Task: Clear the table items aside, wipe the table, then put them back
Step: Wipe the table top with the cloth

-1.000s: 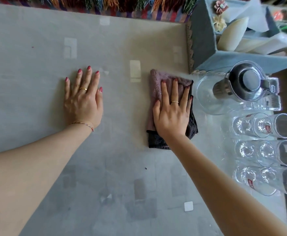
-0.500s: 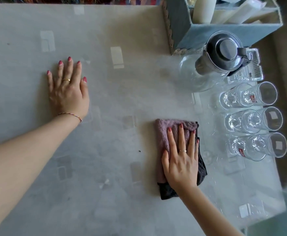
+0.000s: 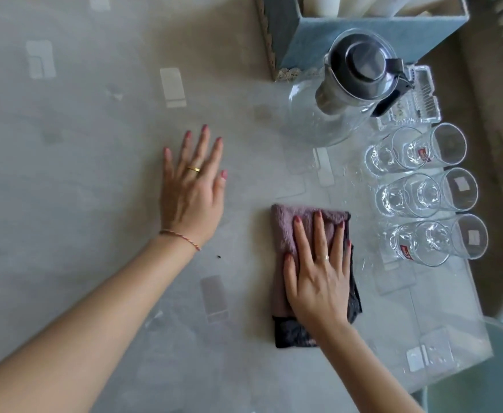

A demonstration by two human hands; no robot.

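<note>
My right hand (image 3: pixel 318 272) presses flat, fingers straight, on a folded mauve and dark grey cloth (image 3: pixel 283 225) lying on the glass table (image 3: pixel 80 144). My left hand (image 3: pixel 193 186) rests flat and open on the glass, to the left of the cloth. At the right side of the table stand a glass jug with a dark lid (image 3: pixel 354 81), several drinking glasses (image 3: pixel 414 195) in a block, and a small clear glass dish (image 3: pixel 423 96) behind the jug.
A blue fabric box (image 3: pixel 327 37) holding pale items stands at the back, right behind the jug. The table's right edge runs just past the glasses. A pale green round seat (image 3: pixel 482 383) sits below the near right corner. A tiny dark speck (image 3: pixel 219 257) lies near my left wrist.
My right hand pulled the cloth toward me from beside the jug, then held about level with the nearest glasses. My left hand slid right, closer to the cloth. The view shifted right and down.
</note>
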